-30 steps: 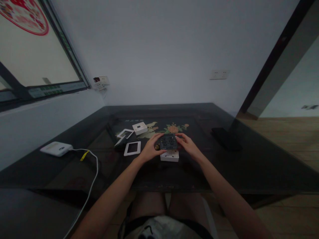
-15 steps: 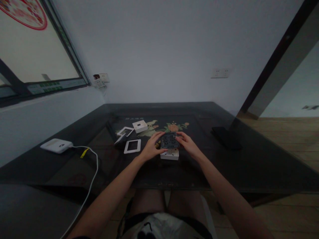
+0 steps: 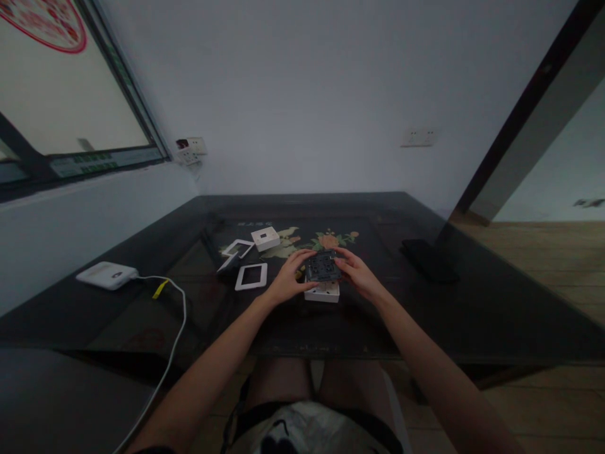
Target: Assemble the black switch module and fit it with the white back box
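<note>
A dark square module [image 3: 323, 265] is held between both hands above a white box [image 3: 322, 293], whose front part shows beneath it. My left hand [image 3: 287, 277] grips the module's left side, thumb low and fingers along the top edge. At its right side, my right hand [image 3: 354, 271] holds it with the thumb and fingers closed on the edge. Something small and yellow [image 3: 300, 272] shows by my left hand; its shape is unclear.
Left of the hands lie a white frame [image 3: 251, 277], a second white frame [image 3: 237, 248], a dark tilted piece [image 3: 229, 263] and a white box [image 3: 265, 239]. A white device [image 3: 107, 275] with a cable is far left, a black object [image 3: 429, 261] on the right.
Both hands still hold the dark module over the white box. The fingers of my right hand have shifted slightly at its edge.
</note>
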